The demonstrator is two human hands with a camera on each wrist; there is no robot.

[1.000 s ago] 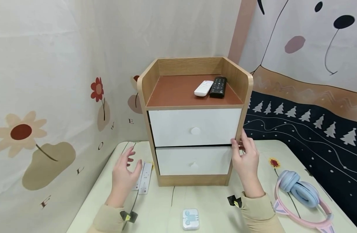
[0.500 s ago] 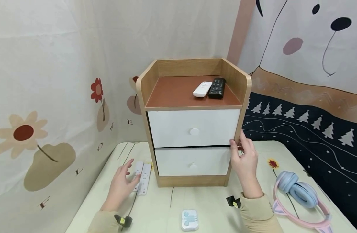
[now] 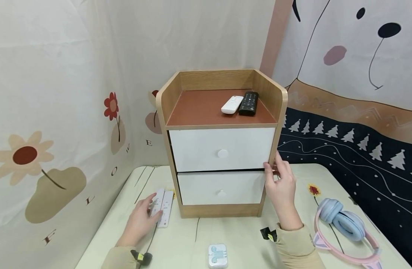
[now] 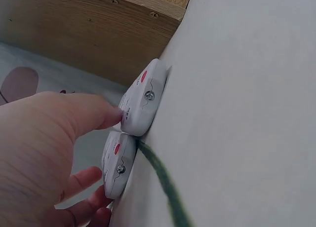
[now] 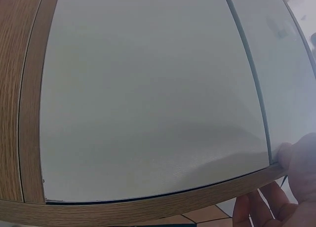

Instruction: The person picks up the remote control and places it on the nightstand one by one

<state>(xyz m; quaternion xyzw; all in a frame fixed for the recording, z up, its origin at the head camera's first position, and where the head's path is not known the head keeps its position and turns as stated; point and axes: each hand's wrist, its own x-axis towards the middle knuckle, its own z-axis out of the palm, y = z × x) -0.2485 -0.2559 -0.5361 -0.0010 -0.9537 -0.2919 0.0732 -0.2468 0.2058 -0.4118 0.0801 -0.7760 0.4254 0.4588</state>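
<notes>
My left hand (image 3: 138, 220) reaches low over two slim white remote controls (image 3: 166, 209) lying side by side, left of the cabinet. In the left wrist view, the thumb touches one remote control (image 4: 147, 101), while the fingers are spread beside the other remote control (image 4: 118, 163). Both have a red mark and a screw at the end. A wooden cabinet (image 3: 220, 210) with two white drawers stands in the middle. My right hand (image 3: 282, 188) holds its right front edge, thumb in front and fingers curled round the side. In the right wrist view, the thumb is beside the gap between the drawer fronts.
On the cabinet's top shelf lie a white remote (image 3: 232, 105) and a black remote (image 3: 248, 103). Boxed earphones (image 3: 217, 256) lie at the table's front. Pink and blue headphones (image 3: 350, 228) rest at the right. Printed curtains (image 3: 74, 93) hang behind and at the left.
My left hand has lowered from above the table to the two white remote controls. My right hand stays on the cabinet edge. The head view has shifted slightly.
</notes>
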